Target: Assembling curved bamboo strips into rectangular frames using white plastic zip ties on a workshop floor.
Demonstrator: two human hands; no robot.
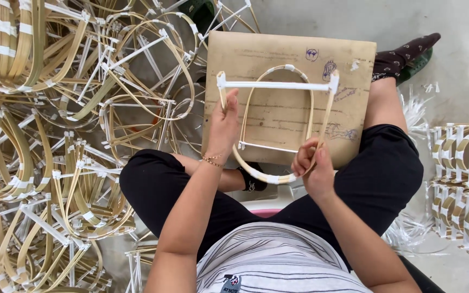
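I hold a bent bamboo frame (276,85) with white bars and white tape at its joints, above a worn wooden board (348,59) that rests on my knees. My left hand (223,127) grips the frame's left strip near the top corner. My right hand (311,165) pinches the right strip low down, close to the taped bottom curve. An inner bamboo arch with a thin white crossbar sits inside the frame.
A big tangled heap of similar bamboo frames (55,135) covers the floor on my left. Neat stacks of taped bamboo pieces (462,184) stand on my right. White strips (413,106) lie on the grey floor. My foot in a dark sock (405,57) sticks out past the board.
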